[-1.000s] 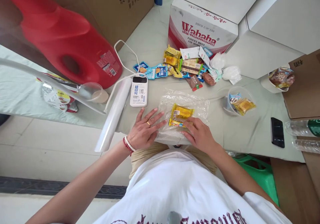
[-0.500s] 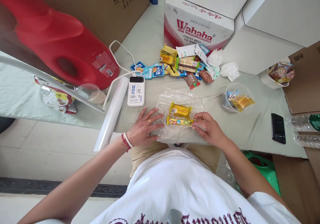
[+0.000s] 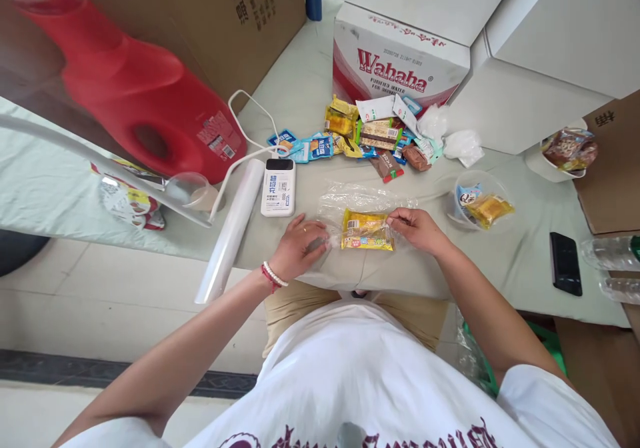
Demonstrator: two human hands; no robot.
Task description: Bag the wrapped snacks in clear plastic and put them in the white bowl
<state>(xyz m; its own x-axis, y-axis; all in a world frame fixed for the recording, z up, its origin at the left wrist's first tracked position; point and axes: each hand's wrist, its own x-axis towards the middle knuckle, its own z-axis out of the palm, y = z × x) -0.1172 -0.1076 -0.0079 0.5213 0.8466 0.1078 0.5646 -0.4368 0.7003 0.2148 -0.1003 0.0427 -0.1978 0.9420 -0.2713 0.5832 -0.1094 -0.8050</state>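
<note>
Both hands work at the near edge of the counter (image 3: 505, 261), which is covered with a pale cloth. A clear plastic bag (image 3: 350, 201) lies flat there, with a yellow snack packet (image 3: 367, 230) inside it.

Left hand (image 3: 300, 248): palm down, fingers spread and pressing flat on the left end of the clear plastic bag. It encloses nothing; the grip is a wide, flat press. A ring shows on one finger, and a red and white bracelet (image 3: 273, 276) sits at the wrist.

Right hand (image 3: 417, 228): fingers drawn together in a narrow pinch on the right end of the bag, touching the right edge of the yellow snack packet. Whether the pinch holds only the film or the packet as well cannot be told.

Surroundings:
- A white power bank (image 3: 279, 187) lies just beside the left hand, toward the far side, with a white cable running from it.
- A roll of clear film (image 3: 230, 231) overhangs the near edge, left of the power bank.
- A heap of mixed snack packets (image 3: 373, 138) lies toward the far edge, in front of a Wahaha carton (image 3: 400, 61).
- A clear cup (image 3: 473, 198) holding two packets stands right of the right hand.
- A black phone (image 3: 566, 263) lies near the right end of the counter.
- A large red jug (image 3: 130, 95) stands at the far left.
</note>
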